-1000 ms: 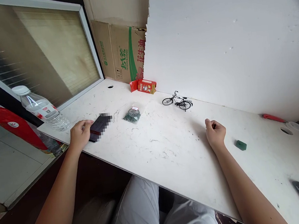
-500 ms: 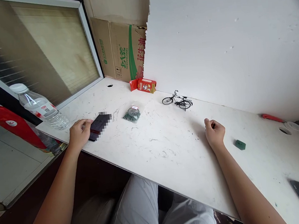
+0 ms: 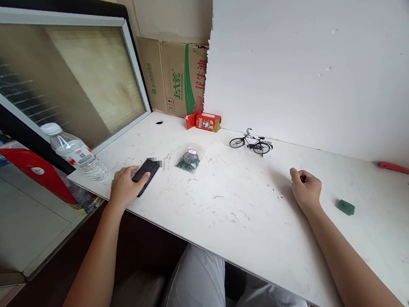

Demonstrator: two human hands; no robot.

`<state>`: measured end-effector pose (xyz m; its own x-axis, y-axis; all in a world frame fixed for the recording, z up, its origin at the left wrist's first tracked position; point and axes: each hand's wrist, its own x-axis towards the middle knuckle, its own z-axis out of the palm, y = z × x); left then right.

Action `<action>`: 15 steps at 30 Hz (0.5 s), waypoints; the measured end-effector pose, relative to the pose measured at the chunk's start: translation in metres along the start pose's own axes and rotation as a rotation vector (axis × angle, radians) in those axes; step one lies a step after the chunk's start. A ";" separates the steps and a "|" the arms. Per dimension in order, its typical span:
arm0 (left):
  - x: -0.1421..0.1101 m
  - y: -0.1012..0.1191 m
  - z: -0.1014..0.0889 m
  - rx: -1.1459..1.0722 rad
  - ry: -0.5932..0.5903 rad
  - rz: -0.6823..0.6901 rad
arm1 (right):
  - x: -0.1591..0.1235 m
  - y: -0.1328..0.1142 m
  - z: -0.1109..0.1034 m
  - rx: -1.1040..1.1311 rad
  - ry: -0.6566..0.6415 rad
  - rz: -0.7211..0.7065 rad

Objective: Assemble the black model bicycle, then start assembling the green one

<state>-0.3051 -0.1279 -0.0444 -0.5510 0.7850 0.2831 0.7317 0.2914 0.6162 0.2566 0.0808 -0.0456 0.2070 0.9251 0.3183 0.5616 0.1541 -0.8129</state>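
Near the water bottle (image 3: 80, 157), the left hand (image 3: 126, 186) has its grip clamped on the dark phone (image 3: 149, 170) on the desk (image 3: 191, 203), thumb across its top. Light, even pressure from thumb and fingers would likely steady it best. To the right lies the clear bag (image 3: 188, 161); then the model bicycle (image 3: 251, 143) stands upright. The right hand (image 3: 307, 190) is curled together, near the green piece (image 3: 346, 207); whether it holds anything, I cannot tell.
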 end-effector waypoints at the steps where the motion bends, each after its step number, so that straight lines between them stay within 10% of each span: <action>1: 0.000 0.005 0.000 0.111 -0.013 0.007 | 0.000 0.000 0.000 0.002 -0.003 0.001; 15: 0.032 0.045 -0.001 0.369 -0.302 -0.102 | 0.000 -0.005 -0.001 -0.003 0.010 0.072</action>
<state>-0.2897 -0.0904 -0.0071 -0.5263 0.8500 -0.0243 0.8036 0.5065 0.3124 0.2548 0.0801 -0.0411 0.2549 0.9302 0.2641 0.5478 0.0862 -0.8322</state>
